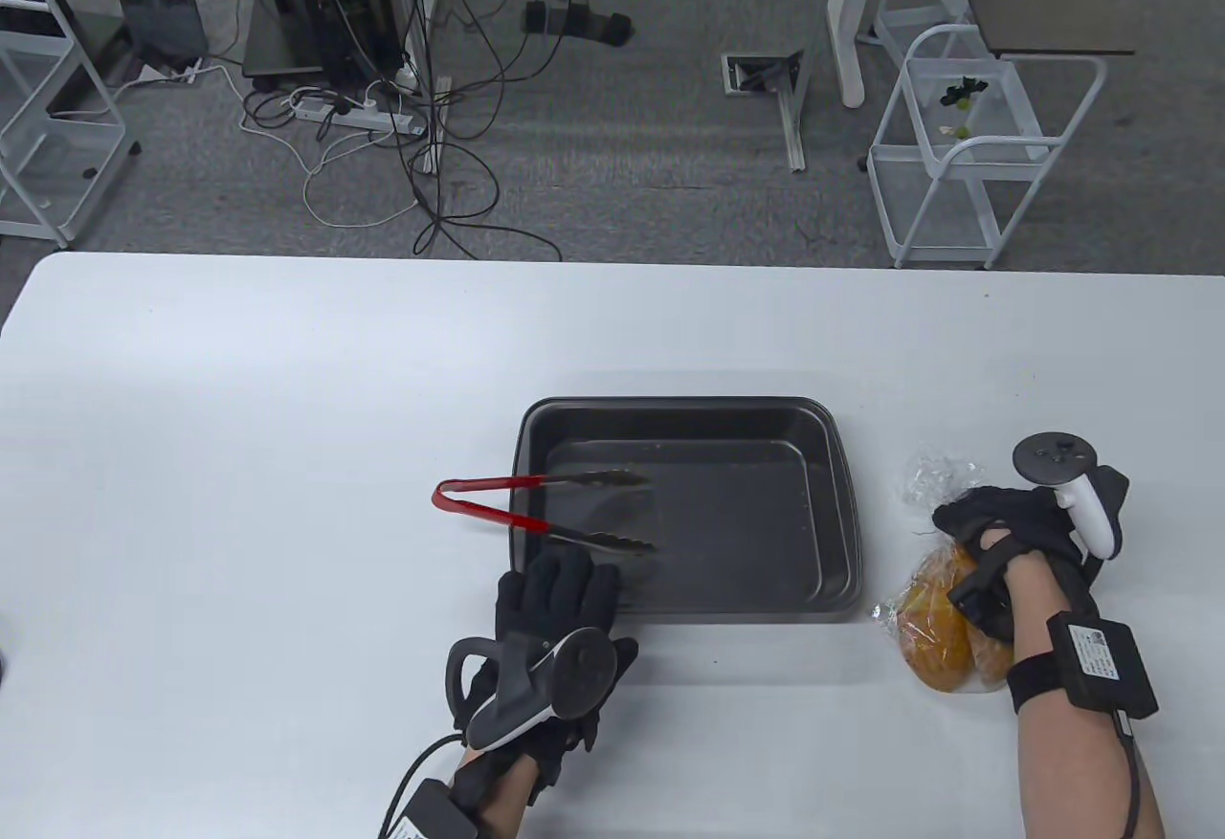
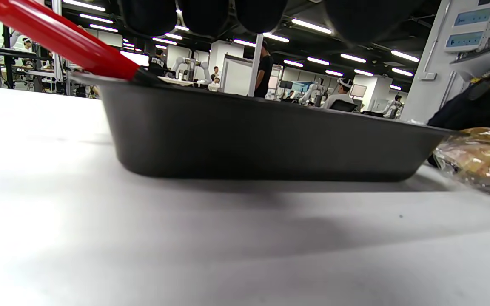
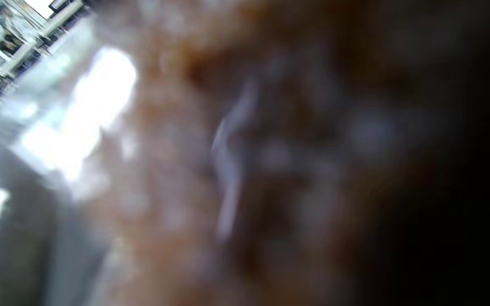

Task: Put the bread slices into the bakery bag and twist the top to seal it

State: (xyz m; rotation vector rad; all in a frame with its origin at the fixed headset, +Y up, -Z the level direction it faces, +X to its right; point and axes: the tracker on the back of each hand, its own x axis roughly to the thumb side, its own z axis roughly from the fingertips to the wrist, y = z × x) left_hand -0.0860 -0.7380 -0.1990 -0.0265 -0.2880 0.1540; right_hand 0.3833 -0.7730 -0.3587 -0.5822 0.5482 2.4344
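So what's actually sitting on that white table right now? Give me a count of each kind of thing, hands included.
Baking tray: 1
Red-handled tongs, lying across the tray's left rim: 1
Clear bag of bread, beside the tray: 1
Gloved hands: 2, the left hand and the right hand
Total: 5

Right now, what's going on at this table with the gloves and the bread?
A person in sensor gloves is bagging bread. The bread already sits inside the clear bakery bag, which lies on the table right of the dark baking tray. The right hand has its grip around the bag's neck, the crumpled top sticking out beyond it. The left hand rests flat by the tray's near edge, holding nothing. Red-handled tongs lie across the tray's left rim.
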